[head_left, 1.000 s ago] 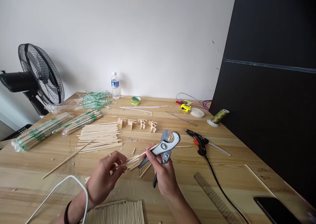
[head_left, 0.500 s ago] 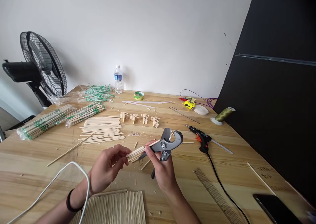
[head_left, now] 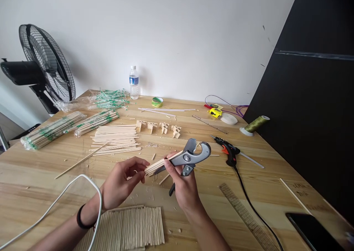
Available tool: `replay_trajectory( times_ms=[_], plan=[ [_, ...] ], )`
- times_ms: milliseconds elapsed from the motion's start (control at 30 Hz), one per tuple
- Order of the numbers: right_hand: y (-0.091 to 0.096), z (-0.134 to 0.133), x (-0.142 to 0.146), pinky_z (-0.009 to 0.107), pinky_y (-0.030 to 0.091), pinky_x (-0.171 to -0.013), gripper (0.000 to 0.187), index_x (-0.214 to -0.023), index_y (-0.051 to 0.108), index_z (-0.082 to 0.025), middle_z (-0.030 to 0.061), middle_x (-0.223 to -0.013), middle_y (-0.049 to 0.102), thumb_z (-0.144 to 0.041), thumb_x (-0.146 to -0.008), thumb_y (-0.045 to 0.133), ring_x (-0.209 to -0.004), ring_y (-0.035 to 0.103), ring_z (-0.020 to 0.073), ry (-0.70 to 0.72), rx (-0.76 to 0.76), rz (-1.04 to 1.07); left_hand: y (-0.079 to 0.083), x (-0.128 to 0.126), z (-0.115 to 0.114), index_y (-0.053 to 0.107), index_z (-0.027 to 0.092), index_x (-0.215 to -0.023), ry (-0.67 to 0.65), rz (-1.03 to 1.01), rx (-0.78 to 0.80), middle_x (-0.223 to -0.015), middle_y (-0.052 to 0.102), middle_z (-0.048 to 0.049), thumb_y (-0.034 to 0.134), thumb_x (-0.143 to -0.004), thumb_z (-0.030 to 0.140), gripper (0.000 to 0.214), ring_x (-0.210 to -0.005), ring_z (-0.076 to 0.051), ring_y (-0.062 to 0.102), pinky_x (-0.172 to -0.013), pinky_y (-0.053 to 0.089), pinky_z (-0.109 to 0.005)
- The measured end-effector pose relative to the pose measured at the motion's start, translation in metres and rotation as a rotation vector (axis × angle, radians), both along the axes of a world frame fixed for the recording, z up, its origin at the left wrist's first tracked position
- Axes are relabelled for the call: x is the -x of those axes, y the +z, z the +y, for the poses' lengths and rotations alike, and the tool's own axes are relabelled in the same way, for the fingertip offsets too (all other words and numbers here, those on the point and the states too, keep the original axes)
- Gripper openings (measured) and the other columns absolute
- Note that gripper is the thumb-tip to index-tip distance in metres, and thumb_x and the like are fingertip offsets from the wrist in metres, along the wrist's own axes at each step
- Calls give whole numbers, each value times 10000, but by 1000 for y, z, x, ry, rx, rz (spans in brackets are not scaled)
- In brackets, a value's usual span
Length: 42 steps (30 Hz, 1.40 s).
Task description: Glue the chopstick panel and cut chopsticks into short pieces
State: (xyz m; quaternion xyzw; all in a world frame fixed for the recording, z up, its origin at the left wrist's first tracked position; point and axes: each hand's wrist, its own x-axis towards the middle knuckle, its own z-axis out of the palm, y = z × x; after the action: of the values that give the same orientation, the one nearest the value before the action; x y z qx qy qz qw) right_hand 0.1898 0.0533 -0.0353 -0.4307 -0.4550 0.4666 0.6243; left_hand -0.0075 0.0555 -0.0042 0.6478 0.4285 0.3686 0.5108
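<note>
My right hand grips a grey cutter with a curved jaw, held above the wooden table. Its thumb also pins a small bundle of short wooden sticks against the cutter's handle. My left hand, with a black band on the wrist, has its fingers curled just left of the bundle's near end, about touching it. A mat of sticks laid side by side lies on the table below both hands.
A pile of cut sticks, wrapped stick packs, several small stick assemblies, a water bottle, a glue gun with its cord, a ruler, a thread spool, a phone and a white cable sit around. A fan stands left.
The stick bundle has come up off the table with the cutter and gathered against its handle. My left hand's fingers have slid off the sticks to the bundle's near end.
</note>
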Motion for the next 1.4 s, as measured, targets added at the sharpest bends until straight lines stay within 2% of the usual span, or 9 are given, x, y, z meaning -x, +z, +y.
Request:
replay_trajectory(
  times_ms=[200,333,467,667,733,833,1033,1167,1400],
  plan=[
    [4,-5,3,337,519,-854,182,-927,669,-224,33,-912,682,-401,-924,712,-902,639,215,34,-48,-89,6,0,-2,696,141,-1111,-125,197,-38,-793,664,-28,577,-970,380,301,-658,-123,536,-589,427,-233],
    [9,-9,8,341,513,-847,165,-911,663,-225,36,-898,675,-385,-948,677,-891,634,218,55,-72,-141,7,0,-2,694,143,-879,-84,266,-112,-636,580,17,544,-1004,458,371,-556,-93,446,-512,341,-211],
    [13,-12,4,360,498,-885,181,-938,686,-220,55,-930,700,-381,-986,619,-934,645,238,30,-107,-254,8,4,0,688,156,-847,-58,291,-240,-612,569,23,525,-1021,409,348,-529,-87,433,-488,326,-206],
    [17,-3,-22,367,478,-898,221,-963,682,-217,71,-957,719,-387,-1017,550,-971,666,257,-193,-152,-405,16,9,4,692,162,-826,29,301,-375,-589,557,30,525,-1010,353,314,-505,-82,399,-467,300,-206],
    [18,1,-29,365,480,-874,183,-955,671,-220,73,-946,715,-354,-1007,557,-937,666,255,-267,-186,-516,16,10,3,690,162,-824,40,295,-388,-606,572,24,526,-1011,350,312,-520,-85,424,-480,318,-204],
    [18,5,-31,356,495,-845,87,-1017,648,-233,68,-965,706,-230,-955,587,-911,660,247,-240,-282,-673,15,10,1,681,167,-814,48,289,-407,-614,571,25,530,-1016,343,307,-531,-87,440,-501,336,-206],
    [8,3,-19,401,511,-921,471,-1134,594,-245,81,-1077,679,13,-741,548,-1037,634,269,-77,-479,-838,13,8,-5,702,185,-894,7,255,-448,-697,667,6,541,-1019,298,233,-583,-102,544,-563,393,-213],
    [5,2,-14,414,516,-931,565,-1179,579,-255,84,-1095,658,54,-710,516,-1054,622,270,-61,-538,-869,14,7,-8,711,194,-958,-20,229,-486,-731,701,1,543,-1017,268,193,-587,-104,573,-574,411,-213],
    [9,1,-10,348,500,-783,349,-960,588,-248,49,-891,635,38,-773,520,-858,611,237,-207,-555,-950,14,8,-10,698,198,-937,-18,221,-519,-698,662,20,551,-1011,236,169,-564,-89,537,-554,390,-200]
  ],
)
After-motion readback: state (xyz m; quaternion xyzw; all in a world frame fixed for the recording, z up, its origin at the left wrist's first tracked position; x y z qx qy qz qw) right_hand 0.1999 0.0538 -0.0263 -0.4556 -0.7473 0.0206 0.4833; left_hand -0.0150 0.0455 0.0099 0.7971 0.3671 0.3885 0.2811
